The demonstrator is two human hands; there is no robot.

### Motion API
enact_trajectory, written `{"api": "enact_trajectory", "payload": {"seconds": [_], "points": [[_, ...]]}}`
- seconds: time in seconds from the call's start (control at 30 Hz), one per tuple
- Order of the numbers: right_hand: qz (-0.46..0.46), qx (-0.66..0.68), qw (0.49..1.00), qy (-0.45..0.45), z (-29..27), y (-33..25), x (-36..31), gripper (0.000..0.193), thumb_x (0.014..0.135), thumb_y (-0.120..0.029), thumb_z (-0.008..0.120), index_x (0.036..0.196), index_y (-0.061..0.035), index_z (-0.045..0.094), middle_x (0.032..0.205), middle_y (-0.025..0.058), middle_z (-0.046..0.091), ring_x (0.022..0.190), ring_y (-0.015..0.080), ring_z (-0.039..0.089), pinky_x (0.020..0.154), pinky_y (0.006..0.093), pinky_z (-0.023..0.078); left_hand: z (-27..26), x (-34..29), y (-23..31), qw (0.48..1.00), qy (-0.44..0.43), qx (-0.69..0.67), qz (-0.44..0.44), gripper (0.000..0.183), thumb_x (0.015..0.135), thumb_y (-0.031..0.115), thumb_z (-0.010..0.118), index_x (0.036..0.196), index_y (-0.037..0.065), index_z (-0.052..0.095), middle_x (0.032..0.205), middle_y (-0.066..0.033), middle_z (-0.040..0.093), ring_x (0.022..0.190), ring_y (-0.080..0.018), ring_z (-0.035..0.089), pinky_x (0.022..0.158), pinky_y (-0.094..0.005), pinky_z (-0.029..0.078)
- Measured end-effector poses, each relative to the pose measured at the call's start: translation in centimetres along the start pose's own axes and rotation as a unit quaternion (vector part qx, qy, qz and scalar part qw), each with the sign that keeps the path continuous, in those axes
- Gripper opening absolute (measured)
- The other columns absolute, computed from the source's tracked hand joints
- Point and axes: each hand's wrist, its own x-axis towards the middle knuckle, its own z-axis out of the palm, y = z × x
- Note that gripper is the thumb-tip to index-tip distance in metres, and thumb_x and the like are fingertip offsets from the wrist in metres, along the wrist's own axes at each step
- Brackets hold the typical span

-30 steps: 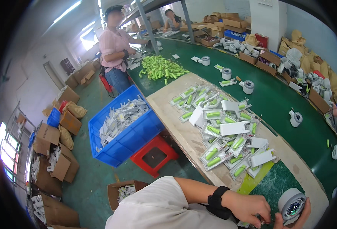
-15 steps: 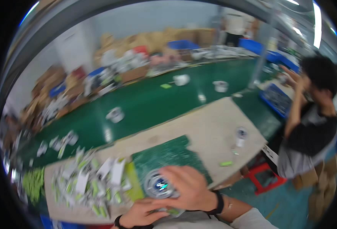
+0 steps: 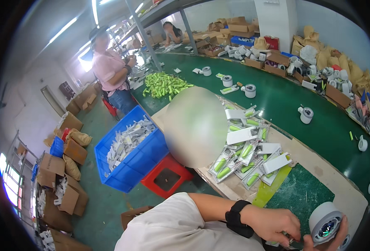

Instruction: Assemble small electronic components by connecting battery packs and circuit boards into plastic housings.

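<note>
A round white device [image 3: 324, 219] with a grey ring and a small lit display sits in my right hand [image 3: 340, 236], whose fingers wrap its right side and lower edge. My left hand [image 3: 275, 224], with a black band at the wrist, is closed just left of the device. Its fingertips bend down over something I cannot make out. Under and behind my hands lies a green mat [image 3: 302, 188] with a worn surface. A yellow-green sheet [image 3: 272, 186] runs along its left side, next to a pile of white casings with green cylindrical cells [image 3: 250, 157].
A blue bin [image 3: 130, 150] of grey-white parts stands left of the table, above a red stool [image 3: 166, 178]. Green cells [image 3: 164, 85] are heaped farther back. White round devices [image 3: 249, 90] stand on the green bench. A person in pink [image 3: 111, 71] stands far left. A blurred patch hides part of the table.
My view has swung left, bringing the blue bin and the person in pink into sight. My right hand has shifted from over the device to its right side; the display stays lit.
</note>
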Motion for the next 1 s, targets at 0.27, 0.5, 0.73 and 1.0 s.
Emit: {"api": "enact_trajectory", "payload": {"seconds": [0.27, 0.5, 0.73, 1.0], "points": [[-0.089, -0.001, 0.995, -0.049, 0.7, -0.3, 2.3, 0.094, 0.050, -0.049, 0.079, 0.113, 0.0110, 0.041, 0.104, 0.0213, 0.051, 0.090, 0.0307, 0.051, 0.076, 0.0388, 0.043, -2.8, 0.0, 0.7, 1.000, -0.022, -0.010, 0.014, 0.030, 0.078, 0.012, 0.060, 0.106, 0.001, 0.057, 0.085, -0.0140, 0.058, 0.077, -0.0303, 0.055, 0.068, -0.0360, 0.045], [-0.015, 0.028, 0.999, -0.025, 1.9, 1.6, 1.3, 0.082, 0.050, -0.037, 0.082, 0.112, 0.0041, 0.046, 0.102, 0.0198, 0.052, 0.088, 0.0301, 0.053, 0.072, 0.0367, 0.046, -3.1, 0.7, 0.3, 0.998, -0.016, -0.006, -0.058, 0.028, 0.075, 0.008, 0.064, 0.101, 0.000, 0.059, 0.086, -0.0137, 0.059, 0.077, -0.0290, 0.057, 0.066, -0.0334, 0.045], [-0.011, 0.014, 1.000, -0.018, 3.0, 3.0, 1.2, 0.078, 0.050, -0.034, 0.082, 0.109, 0.0039, 0.049, 0.102, 0.0170, 0.054, 0.088, 0.0297, 0.054, 0.072, 0.0355, 0.046, -2.6, 0.8, -0.4, 0.994, 0.000, -0.027, -0.111, 0.024, 0.074, 0.005, 0.064, 0.097, -0.001, 0.059, 0.087, -0.0117, 0.060, 0.076, -0.0262, 0.058, 0.066, -0.0305, 0.046], [-0.016, 0.020, 0.999, -0.021, 4.0, 4.6, 1.2, 0.076, 0.050, -0.033, 0.082, 0.108, 0.0041, 0.049, 0.101, 0.0172, 0.054, 0.087, 0.0300, 0.055, 0.071, 0.0356, 0.047, -2.9, 1.0, -1.7, 0.992, 0.002, -0.028, -0.126, 0.024, 0.074, 0.006, 0.064, 0.097, 0.000, 0.059, 0.087, -0.0120, 0.060, 0.077, -0.0258, 0.059, 0.066, -0.0306, 0.046]]}}
